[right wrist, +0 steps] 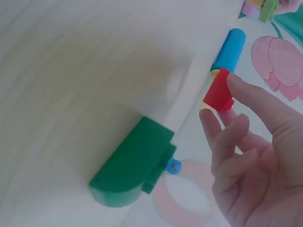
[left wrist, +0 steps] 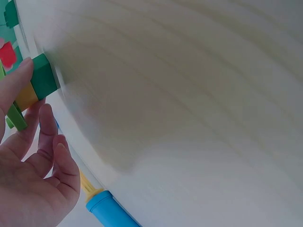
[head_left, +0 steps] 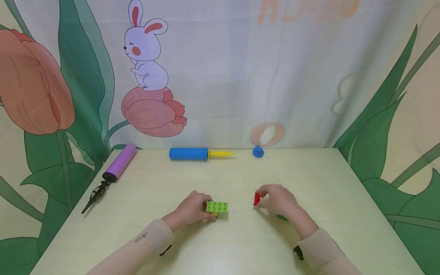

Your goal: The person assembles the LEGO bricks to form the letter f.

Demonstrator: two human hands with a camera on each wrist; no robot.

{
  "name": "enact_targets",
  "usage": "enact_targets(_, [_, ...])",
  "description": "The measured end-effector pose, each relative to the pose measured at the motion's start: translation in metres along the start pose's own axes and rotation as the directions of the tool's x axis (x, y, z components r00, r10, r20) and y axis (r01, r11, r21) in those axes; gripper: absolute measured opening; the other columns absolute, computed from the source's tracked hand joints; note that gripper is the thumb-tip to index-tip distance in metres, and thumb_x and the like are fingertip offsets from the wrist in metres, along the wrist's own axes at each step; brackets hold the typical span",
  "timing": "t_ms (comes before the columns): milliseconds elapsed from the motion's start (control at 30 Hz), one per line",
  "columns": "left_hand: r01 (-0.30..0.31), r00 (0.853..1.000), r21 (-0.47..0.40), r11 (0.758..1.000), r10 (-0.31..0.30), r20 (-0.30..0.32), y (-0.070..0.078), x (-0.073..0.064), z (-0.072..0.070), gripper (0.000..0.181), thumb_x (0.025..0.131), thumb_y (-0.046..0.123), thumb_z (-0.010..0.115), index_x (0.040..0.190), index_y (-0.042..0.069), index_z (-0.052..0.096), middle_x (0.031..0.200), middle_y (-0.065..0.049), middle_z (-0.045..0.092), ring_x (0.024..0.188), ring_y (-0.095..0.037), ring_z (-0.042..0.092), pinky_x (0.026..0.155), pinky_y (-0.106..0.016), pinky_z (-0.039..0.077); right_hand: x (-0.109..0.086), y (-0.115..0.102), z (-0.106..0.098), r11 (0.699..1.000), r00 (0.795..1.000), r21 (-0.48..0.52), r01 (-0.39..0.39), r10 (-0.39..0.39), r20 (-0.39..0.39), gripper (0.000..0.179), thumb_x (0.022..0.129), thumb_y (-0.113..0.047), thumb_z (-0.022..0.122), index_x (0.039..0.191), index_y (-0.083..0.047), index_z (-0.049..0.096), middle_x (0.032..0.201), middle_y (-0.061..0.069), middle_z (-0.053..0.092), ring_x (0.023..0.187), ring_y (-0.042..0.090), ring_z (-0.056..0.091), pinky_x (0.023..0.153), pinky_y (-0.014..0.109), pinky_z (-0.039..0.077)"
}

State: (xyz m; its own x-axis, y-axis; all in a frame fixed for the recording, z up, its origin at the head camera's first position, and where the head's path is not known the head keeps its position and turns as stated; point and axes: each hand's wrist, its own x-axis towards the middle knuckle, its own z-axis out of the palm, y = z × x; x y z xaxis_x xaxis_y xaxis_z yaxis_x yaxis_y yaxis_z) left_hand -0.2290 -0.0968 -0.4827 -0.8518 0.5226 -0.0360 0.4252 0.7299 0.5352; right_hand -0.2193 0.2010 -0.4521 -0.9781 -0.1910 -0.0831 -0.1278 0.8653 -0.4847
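My left hand (head_left: 193,208) pinches a small stack of toy bricks between thumb and fingers. On top of the stack lies a flat light-green brick (head_left: 217,206) with studs; under it come a yellow-orange brick (left wrist: 26,97) and a dark-green block (left wrist: 44,77) at the bottom. To the right, my right hand (head_left: 279,199) holds a small red brick (right wrist: 219,90) between thumb and fingertips. A dark-green brick with a rounded end (right wrist: 135,163) lies on the table by the right hand; in the head view that hand and forearm mostly hide it.
A blue pump with a yellow nozzle (head_left: 189,154) lies at the table's back edge. Near it is a small round blue thing with a face (head_left: 258,152). A purple pump with a black tip (head_left: 121,162) lies at the left edge. A printed curtain (head_left: 220,76) hangs behind the table.
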Motion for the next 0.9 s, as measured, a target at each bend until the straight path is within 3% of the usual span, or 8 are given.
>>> enact_targets(133, [0.001,1.000,0.002,1.000,-0.001,-0.001,-0.001,0.001,0.001,0.038,0.072,0.032,0.086,0.101,0.012,0.070,0.075,0.009,0.054,0.077,-0.016,0.042,0.066,-0.030,0.037,-0.001,-0.005,0.000,0.998,0.999,0.043,0.041,-0.040,-0.026,0.032,0.076,-0.023,0.083,0.105,-0.017,0.073,0.102,0.000,0.069,0.098,0.025,0.061,0.069,0.034,0.048])
enact_targets(233, [0.001,1.000,-0.001,1.000,-0.001,-0.001,-0.002,0.001,0.001,0.038,0.072,0.032,0.086,0.100,0.013,0.070,0.075,0.008,0.055,0.077,-0.017,0.041,0.066,-0.030,0.037,-0.002,-0.011,0.000,0.995,0.998,0.079,0.060,-0.057,-0.037,0.032,0.076,-0.022,0.083,0.107,-0.018,0.073,0.101,-0.001,0.070,0.098,0.025,0.062,0.069,0.033,0.047])
enact_targets(500, [-0.007,1.000,-0.009,1.000,0.007,-0.001,-0.003,0.001,0.001,0.037,0.072,0.031,0.086,0.100,0.012,0.070,0.076,0.005,0.056,0.077,-0.017,0.041,0.066,-0.031,0.036,-0.005,-0.024,0.002,0.990,0.998,0.126,0.058,-0.053,-0.047,0.034,0.077,-0.016,0.081,0.110,-0.018,0.072,0.101,0.001,0.069,0.069,0.014,0.058,0.057,0.031,0.043])
enact_targets(900, [0.000,1.000,-0.003,1.000,0.000,0.004,0.000,0.001,-0.001,0.038,0.072,0.030,0.086,0.101,0.011,0.070,0.076,0.006,0.055,0.079,-0.018,0.042,0.067,-0.031,0.037,-0.006,-0.049,0.002,0.980,0.992,0.155,0.123,-0.114,-0.061,0.030,0.076,-0.021,0.083,0.104,-0.021,0.071,0.093,-0.008,0.068,0.067,0.012,0.054,0.061,0.031,0.045])
